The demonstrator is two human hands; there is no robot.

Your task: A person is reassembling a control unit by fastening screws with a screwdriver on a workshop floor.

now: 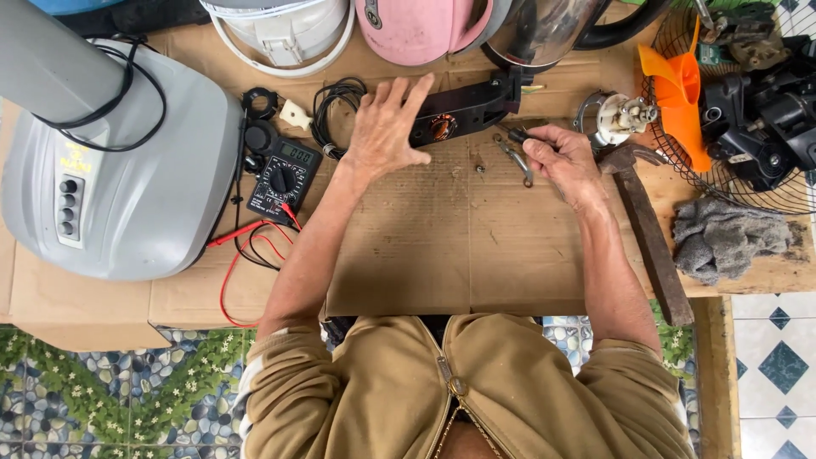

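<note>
My left hand (387, 127) lies flat with fingers spread, pressing on the left end of a long black plastic part (472, 106) that shows a copper coil. My right hand (565, 161) is closed around a small dark tool (520, 136), its tip pointing at the black part. A metal wrench (515, 160) lies on the cardboard (442, 246) just left of my right hand. A black multimeter (285, 178) with red and black leads sits to the left of my left hand.
A grey fan base (127, 170) with buttons fills the left. A hammer (650, 229), a grey rag (727, 238), an orange fan blade (680, 93), a small motor (616, 119) and a wire guard (748, 102) lie right. Pink and white housings stand at the back.
</note>
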